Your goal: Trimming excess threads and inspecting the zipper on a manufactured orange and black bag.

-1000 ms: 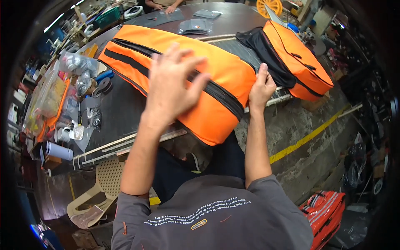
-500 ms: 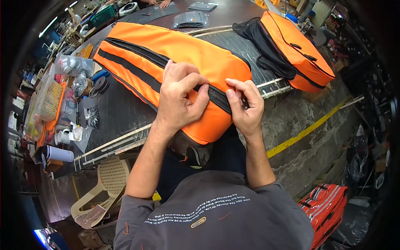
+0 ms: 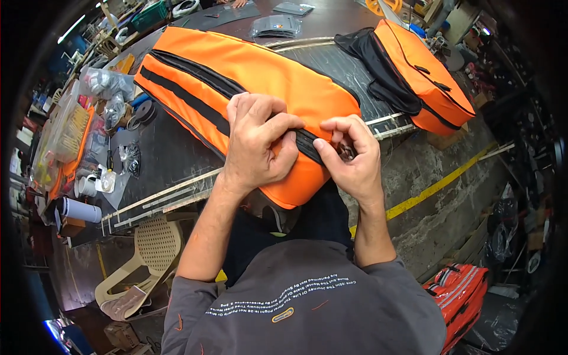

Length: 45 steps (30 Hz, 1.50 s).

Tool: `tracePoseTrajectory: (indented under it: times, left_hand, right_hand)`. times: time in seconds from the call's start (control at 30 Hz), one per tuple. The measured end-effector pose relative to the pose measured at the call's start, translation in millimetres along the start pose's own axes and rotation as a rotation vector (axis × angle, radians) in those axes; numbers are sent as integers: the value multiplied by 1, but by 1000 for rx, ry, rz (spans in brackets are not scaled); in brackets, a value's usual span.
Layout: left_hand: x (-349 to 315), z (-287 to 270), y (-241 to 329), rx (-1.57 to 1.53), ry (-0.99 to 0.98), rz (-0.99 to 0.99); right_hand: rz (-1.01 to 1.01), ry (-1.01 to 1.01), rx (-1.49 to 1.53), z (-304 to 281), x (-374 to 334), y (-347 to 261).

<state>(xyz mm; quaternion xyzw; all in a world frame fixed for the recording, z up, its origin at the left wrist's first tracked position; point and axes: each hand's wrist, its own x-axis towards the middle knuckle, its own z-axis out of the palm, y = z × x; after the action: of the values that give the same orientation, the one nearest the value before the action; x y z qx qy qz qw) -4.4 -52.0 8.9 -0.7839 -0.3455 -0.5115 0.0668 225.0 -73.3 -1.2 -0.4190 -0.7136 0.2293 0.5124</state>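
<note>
A long orange bag (image 3: 284, 64) lies slantwise over the table's near edge, its rounded end toward me. A black zipper (image 3: 198, 74) and a parallel black strip (image 3: 180, 94) run along its side. My left hand (image 3: 254, 145) is closed, thumb and fingers pinching the zipper band near the rounded end. On the same band, a short way to the right, my right hand (image 3: 358, 157) pinches with its thumb against the black edge and its index finger curled above. What lies between the fingertips of each hand is mostly hidden.
A second orange and black bag (image 3: 423, 77) sits at the table's right edge. To the left are plastic boxes (image 3: 68, 133), a black tape roll (image 3: 145, 111), a white mug (image 3: 87, 186) and a white cylinder (image 3: 81, 210). A beige chair (image 3: 157, 245) stands below; red bags (image 3: 455, 302) lie lower right.
My right thumb has come down onto the zipper band, and the right hand has shifted slightly down and right. My left hand keeps its pinch. The view has shifted slightly.
</note>
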Motion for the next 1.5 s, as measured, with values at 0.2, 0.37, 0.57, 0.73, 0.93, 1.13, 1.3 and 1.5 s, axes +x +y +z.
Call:
tracePoseTrajectory:
  times: [0.2, 0.37, 0.57, 0.73, 0.93, 1.13, 1.3, 1.5]
  left_hand:
    - [16, 5, -7, -66, -143, 28]
    - [29, 25, -21, -104, -163, 89]
    - [34, 36, -17, -97, -78, 124]
    - [-1, 14, -7, 45, -45, 55]
    - [-64, -20, 5, 21, 156, 11]
    - [-102, -43, 10, 78, 205, -60]
    - [-101, -53, 9, 83, 176, -12]
    - [-77, -74, 39, 127, -92, -270]
  right_hand:
    - [35, 11, -106, -19, -23, -7]
    - [269, -122, 105, -33, -13, 10]
    - [42, -260, -18, -38, 5, 36]
    - [202, -94, 336, -17, -20, 48]
    - [-120, 196, 176, 30, -37, 31]
    - [-112, 183, -14, 32, -19, 10]
    - [-84, 200, 35, 36, -19, 5]
    - [-39, 185, 119, 37, -18, 6]
